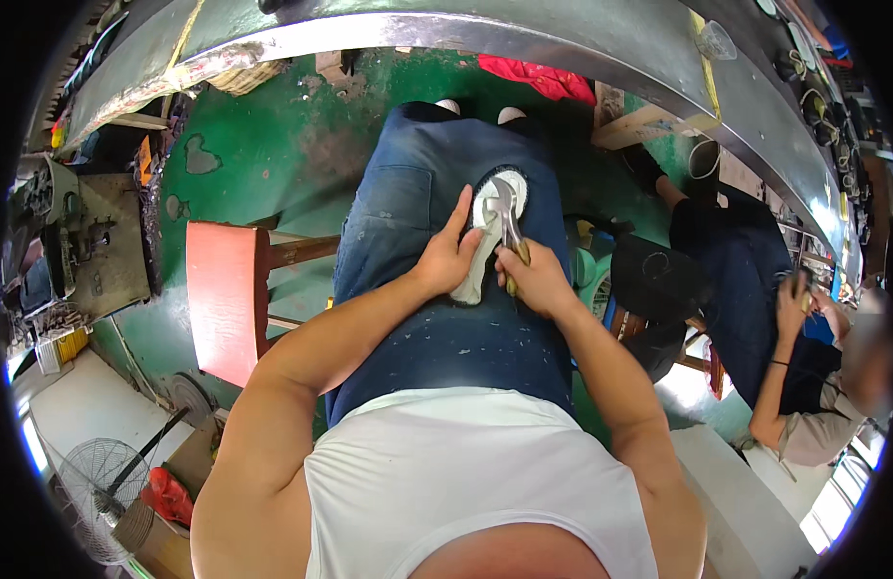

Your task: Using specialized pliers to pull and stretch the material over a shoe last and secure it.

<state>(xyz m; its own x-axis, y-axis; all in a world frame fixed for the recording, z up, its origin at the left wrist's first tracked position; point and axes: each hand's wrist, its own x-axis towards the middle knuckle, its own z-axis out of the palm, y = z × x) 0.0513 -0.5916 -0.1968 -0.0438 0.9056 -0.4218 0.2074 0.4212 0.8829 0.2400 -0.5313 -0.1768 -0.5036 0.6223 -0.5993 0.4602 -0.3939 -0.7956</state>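
Observation:
A shoe, sole side up with a pale underside and a dark rim, lies on my lap over dark blue trousers. My left hand grips it along its left side, thumb across the pale face and index finger stretched up beside the edge. In my right hand are metal pincers with brownish handles, and their curved head rests over the wide upper end of the shoe. Whether the jaws bite on the shoe's edge cannot be made out. The fingers under the shoe are hidden.
Ahead runs a long metal-edged workbench. A red stool stands at left, near a wire fan and a machine. Another person sits at right beside a black seat. Red cloth lies under the bench.

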